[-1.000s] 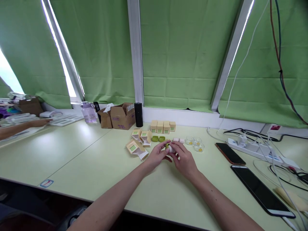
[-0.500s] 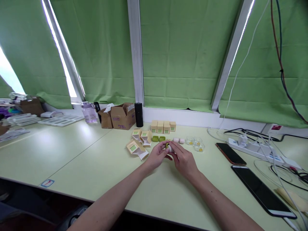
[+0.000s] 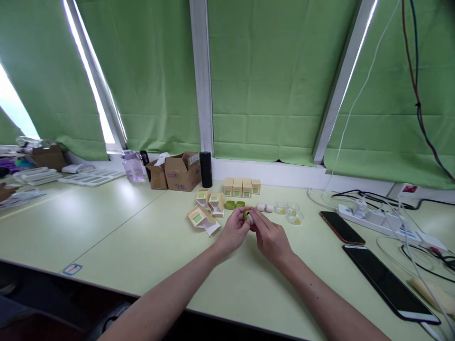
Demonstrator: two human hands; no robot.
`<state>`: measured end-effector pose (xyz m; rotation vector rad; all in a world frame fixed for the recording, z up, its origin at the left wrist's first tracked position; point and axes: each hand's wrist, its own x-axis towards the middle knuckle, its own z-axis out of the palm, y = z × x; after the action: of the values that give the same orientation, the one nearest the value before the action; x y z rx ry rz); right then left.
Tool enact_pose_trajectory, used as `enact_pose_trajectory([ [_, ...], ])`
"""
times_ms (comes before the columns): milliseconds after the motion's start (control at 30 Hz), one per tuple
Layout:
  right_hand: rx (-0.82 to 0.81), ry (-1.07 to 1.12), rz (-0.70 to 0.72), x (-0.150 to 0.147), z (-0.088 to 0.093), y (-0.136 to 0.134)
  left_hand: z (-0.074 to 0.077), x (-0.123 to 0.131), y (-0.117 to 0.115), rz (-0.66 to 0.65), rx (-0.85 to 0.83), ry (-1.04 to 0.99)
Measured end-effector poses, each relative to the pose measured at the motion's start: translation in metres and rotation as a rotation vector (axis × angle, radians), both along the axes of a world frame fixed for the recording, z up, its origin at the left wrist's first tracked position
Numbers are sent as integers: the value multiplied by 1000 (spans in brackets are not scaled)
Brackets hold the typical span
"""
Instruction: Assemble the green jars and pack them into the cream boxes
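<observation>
Pinches a small green-and-white piece over the table, between fingertips of left hand and right hand; has green containers just beyond, opened cartons to the left, pale cylinders and clear cups to the right.

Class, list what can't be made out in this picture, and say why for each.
All in the head view:
- Most of the small green and white piece: covered by the left hand and right hand.
- The bottom of the large cardboard box: hidden by its walls and flaps.
- Any wording on the small upright boxes: too small.
</observation>
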<state>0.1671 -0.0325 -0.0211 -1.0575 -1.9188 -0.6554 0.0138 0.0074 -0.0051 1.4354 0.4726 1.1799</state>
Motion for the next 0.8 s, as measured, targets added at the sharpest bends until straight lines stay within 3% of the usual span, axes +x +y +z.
enact_pose_trajectory([
  [300, 3, -21, -28, 0, -3, 2, -4, 3, 0, 46, 14, 21],
  [600, -50, 103, 26, 3, 0, 1, -6, -2, -2, -57, 9, 28],
  [800, -25, 105, 32, 2, 1, 0, -6, 0, -3, -29, -4, 46],
])
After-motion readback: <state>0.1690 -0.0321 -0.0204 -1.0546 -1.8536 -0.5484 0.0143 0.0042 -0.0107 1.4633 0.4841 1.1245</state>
